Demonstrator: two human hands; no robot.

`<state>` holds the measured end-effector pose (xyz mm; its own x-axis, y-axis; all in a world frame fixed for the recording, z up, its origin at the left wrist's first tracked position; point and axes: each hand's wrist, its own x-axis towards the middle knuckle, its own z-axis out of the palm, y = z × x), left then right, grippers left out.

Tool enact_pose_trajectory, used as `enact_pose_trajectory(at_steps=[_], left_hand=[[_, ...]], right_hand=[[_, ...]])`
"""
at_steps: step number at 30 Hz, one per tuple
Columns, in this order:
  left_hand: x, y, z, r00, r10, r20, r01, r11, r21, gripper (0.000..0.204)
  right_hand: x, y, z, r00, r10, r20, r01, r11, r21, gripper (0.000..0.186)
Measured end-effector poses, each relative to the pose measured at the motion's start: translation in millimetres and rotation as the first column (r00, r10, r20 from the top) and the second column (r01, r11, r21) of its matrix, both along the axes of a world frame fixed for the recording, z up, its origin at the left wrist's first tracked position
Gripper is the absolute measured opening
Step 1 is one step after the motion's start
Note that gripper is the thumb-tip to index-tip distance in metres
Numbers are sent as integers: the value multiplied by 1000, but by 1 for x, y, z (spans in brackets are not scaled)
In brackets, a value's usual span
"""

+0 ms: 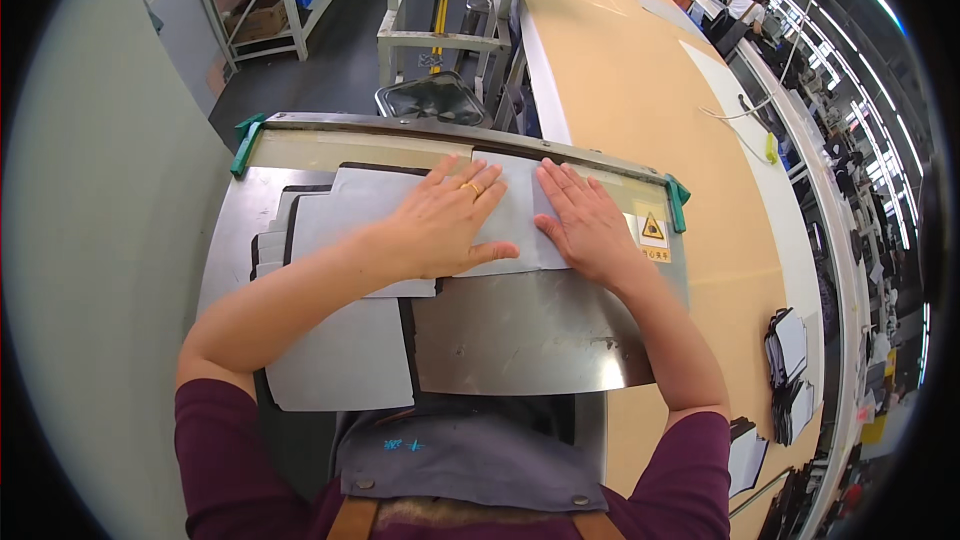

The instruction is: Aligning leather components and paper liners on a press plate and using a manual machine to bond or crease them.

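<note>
My left hand [455, 220], with a ring on one finger, lies flat with its fingers spread on pale grey sheets. Close by, my right hand [588, 225] rests palm down on the right part of a pale grey sheet [510, 210], near a fold or seam line. Neither hand grips anything. Under and beside my left forearm, several pale grey panels with black edges [335, 225] overlap in a stepped pile. Another such panel [340, 355] lies nearer my body. All of them lie on a shiny metal plate [530, 330].
A metal bar [420, 127] with green end pieces [677, 202] runs along the plate's far edge, beside a yellow warning label [652, 230]. A long tan table [640, 70] stands at the right, holding stacked panels [788, 345]. A stool [435, 98] and shelving [265, 0] stand beyond.
</note>
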<state>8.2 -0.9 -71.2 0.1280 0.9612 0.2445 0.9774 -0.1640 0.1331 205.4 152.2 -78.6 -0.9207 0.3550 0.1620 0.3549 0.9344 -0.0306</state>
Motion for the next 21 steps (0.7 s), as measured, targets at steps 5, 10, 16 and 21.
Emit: enact_pose_trajectory(at_steps=[5,10,16,21], left_hand=[[1,6,-13,999,46,21,-45,998,-48,94],[-4,18,-15,999,34,13,-34,999,-3,93],[-5,21,-15,1000,26,16,-26,1000,17,95],[-1,18,-6,999,33,-1,-33,999,19,94]], right_hand=[[6,-6,1,998,2,-65,-10,992,-125,59],[3,-3,-4,994,27,-108,-28,1000,-11,61],[-2,0,-7,992,19,-125,-18,1000,5,61],[0,-5,1,989,-13,-146,0,996,-87,60]])
